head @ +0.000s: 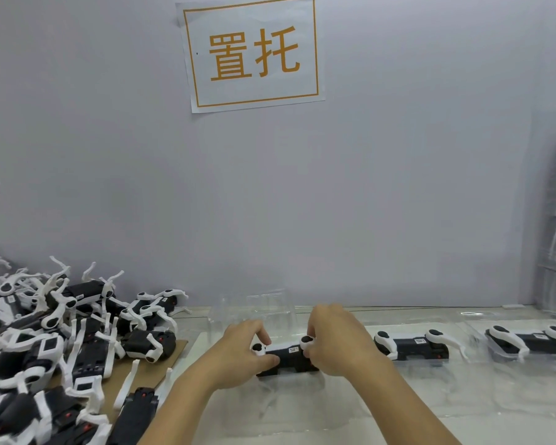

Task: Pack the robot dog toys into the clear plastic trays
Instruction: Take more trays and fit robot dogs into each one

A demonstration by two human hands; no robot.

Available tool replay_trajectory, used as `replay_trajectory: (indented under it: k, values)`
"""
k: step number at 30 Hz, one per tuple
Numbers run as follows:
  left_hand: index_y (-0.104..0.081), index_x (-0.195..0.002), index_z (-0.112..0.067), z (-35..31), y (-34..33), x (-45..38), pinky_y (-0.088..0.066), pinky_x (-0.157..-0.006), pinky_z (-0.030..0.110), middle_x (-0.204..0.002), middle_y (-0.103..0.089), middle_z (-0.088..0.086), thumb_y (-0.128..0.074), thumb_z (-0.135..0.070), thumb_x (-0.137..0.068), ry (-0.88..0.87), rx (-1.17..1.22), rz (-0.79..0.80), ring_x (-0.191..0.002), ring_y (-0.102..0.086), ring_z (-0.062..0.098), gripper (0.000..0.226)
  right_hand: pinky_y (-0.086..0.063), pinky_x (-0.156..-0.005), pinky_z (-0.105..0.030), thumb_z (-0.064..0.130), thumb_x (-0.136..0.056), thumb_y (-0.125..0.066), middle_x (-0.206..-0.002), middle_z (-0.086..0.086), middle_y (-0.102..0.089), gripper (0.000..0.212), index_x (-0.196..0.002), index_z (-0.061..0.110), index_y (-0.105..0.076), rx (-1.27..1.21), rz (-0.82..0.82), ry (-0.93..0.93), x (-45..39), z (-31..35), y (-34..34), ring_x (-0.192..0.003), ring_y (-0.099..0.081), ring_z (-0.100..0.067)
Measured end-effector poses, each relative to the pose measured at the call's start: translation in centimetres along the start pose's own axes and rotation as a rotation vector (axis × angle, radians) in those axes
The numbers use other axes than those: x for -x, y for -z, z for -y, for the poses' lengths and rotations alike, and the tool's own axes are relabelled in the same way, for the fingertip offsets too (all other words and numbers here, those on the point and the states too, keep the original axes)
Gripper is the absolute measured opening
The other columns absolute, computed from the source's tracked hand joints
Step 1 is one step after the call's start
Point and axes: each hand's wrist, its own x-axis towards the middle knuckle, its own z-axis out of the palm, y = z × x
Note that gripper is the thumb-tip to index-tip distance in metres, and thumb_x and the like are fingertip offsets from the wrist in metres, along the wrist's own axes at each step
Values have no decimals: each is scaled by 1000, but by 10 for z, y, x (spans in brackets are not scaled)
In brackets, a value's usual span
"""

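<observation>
Two hands, left hand (243, 350) and right hand (336, 340), grip one robot dog (286, 356); two packed dogs (411, 345) sit right

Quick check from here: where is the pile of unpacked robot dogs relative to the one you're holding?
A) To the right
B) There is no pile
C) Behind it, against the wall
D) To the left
D: the pile lies at the left of the table, while the held dog, gripped by the left hand and right hand, is at centre; only two packed dogs sit right.
</observation>
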Motion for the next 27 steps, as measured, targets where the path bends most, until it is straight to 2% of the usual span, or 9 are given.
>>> replay_trajectory:
  k: [2,5,10,14,17,19,21,24,27]
  values:
    - [-52,-98,-32,0,0,0,-48,-87,24,-128,-45,-9,-69,-39,-84,-5,-6,2,-103,-54,3,23,-25,-46,-25,18,-89,-63,-64,0,-38,29,-68,16,-43,-21,-17,3,0,1,-1,-70,-44,-26]
    - [-51,-98,-31,-1,1,0,-41,-77,18,-124,-46,-10,-71,-39,-84,-18,-17,-4,-98,-51,1,26,-21,-44,-27,15,-88,-60,-60,-1,-31,38,-61,17,-33,-42,-63,1,1,3,-4,-63,-37,-25]
    - [-51,-101,-27,-1,-1,-1,-39,-81,16,-122,-46,-14,-70,-37,-86,-45,-29,-9,-101,-39,-13,26,-21,-42,-26,17,-88,-63,-57,-1,-30,44,-57,15,-33,-104,-78,-62,1,-1,-12,-53,-31,-21]
    - [-52,-99,-29,-1,-1,0,-37,-81,16,-121,-45,-18,-69,-40,-87,-56,-43,-13,-106,-37,-8,24,-26,-45,-27,22,-89,-66,-61,-4,-40,35,-61,12,-47,-134,-64,-93,0,-5,-15,-56,-37,-23]
    - [-52,-100,-27,-1,-2,-1,-43,-90,19,-119,-45,-20,-68,-39,-86,-50,-31,-19,-106,-35,-12,24,-31,-48,-27,23,-89,-65,-65,-6,-47,28,-69,5,-59,-155,-71,-91,-1,-7,-16,-60,-42,-24]
    - [-53,-100,-27,-1,-2,-1,-39,-82,12,-118,-46,-19,-68,-39,-87,-48,-35,-27,-105,-34,-14,23,-37,-53,-28,25,-88,-66,-68,-6,-55,24,-79,3,-68,-152,-86,-84,-2,-7,-17,-63,-50,-24]
    - [-53,-101,-26,-2,-3,-1,-32,-74,6,-117,-47,-18,-67,-38,-87,-41,-33,-33,-106,-36,-9,23,-45,-57,-29,27,-88,-68,-78,-8,-67,21,-88,6,-72,-155,-93,-89,-3,-8,-17,-70,-59,-24]
    - [-53,-102,-25,-1,-4,-2,-31,-70,5,-115,-48,-17,-65,-37,-88,-30,-28,-46,-109,-36,-3,22,-43,-57,-29,29,-86,-72,-89,-13,-72,23,-89,7,-74,-174,-83,-95,-3,-9,-18,-67,-55,-22]
    - [-53,-99,-26,-2,-6,-2,-32,-72,7,-113,-49,-17,-65,-38,-88,-23,-26,-58,-111,-37,0,20,-51,-63,-28,32,-85,-74,-88,-5,-73,20,-87,13,-75,-153,-47,-85,-4,-10,-17,-78,-67,-22]
